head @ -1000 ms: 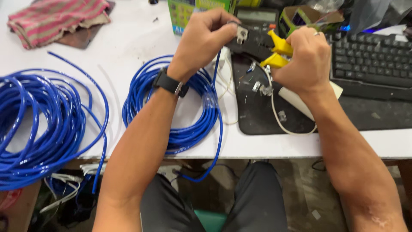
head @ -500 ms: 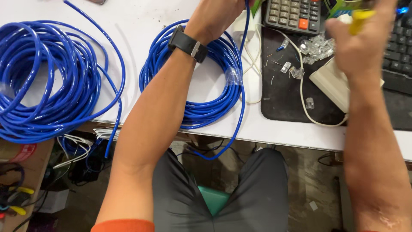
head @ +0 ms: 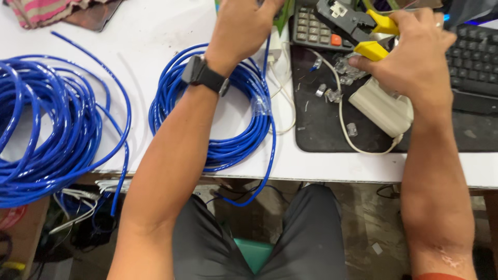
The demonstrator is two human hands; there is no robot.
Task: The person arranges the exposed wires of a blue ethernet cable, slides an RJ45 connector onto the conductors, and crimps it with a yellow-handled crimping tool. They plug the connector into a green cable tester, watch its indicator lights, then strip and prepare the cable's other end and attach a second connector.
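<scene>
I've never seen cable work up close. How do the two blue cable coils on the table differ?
The left coil is bigger and looser, its loops sprawling and hanging over the table edge. The middle coil is smaller and tidier, bound with a clear wrap, and lies under the left hand and forearm. Both are the same thin blue cable.

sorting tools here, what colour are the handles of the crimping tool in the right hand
Yellow handles on the grey metal crimping tool, gripped by the right hand; head view.
</scene>
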